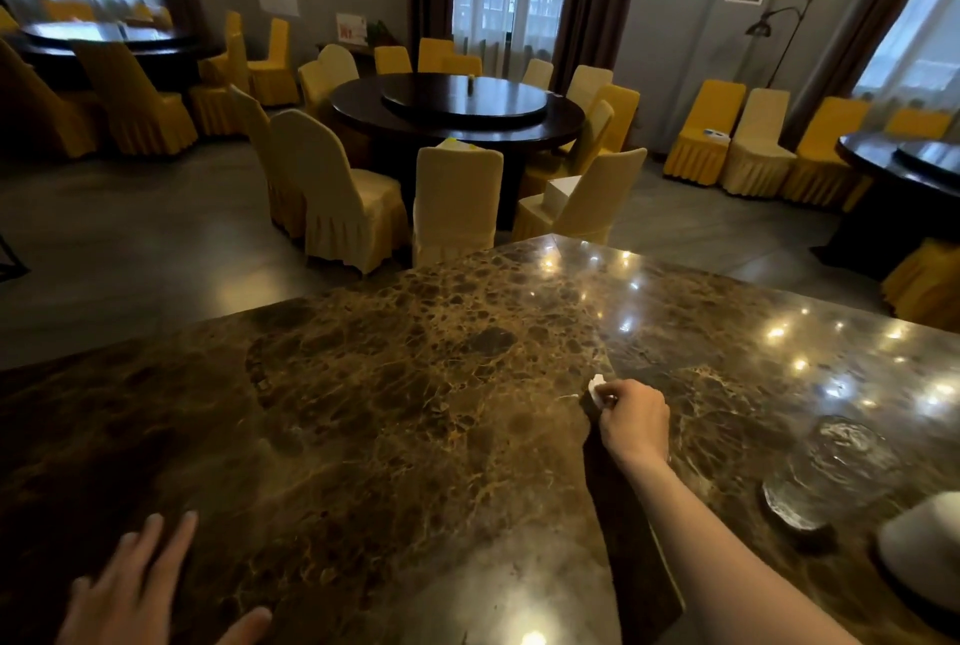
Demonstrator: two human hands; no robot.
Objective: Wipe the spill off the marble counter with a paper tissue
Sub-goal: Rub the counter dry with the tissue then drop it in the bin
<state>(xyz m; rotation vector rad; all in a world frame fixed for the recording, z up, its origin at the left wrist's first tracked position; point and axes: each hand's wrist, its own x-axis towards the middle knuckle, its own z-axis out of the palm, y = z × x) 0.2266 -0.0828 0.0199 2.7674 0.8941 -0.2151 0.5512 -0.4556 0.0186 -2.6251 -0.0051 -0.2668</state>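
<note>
The brown marble table (415, 384) fills the lower half of the frame, its polished top catching small ceiling-light reflections at the right. Behind it, in the upper centre, a dark round dining table (457, 114) stands ringed by covered chairs (452, 197). At the lower right of the frame a clear glass (826, 468) lies on its side on the table, beside a white object (930, 546) cut off by the edge. The right hand (631, 418), right of centre, is clenched around a small white tissue (597, 387), pressed to the table. The left hand (140, 592), at the lower left, rests flat with its fingers spread, grasping nothing. The spill itself cannot be made out.
</note>
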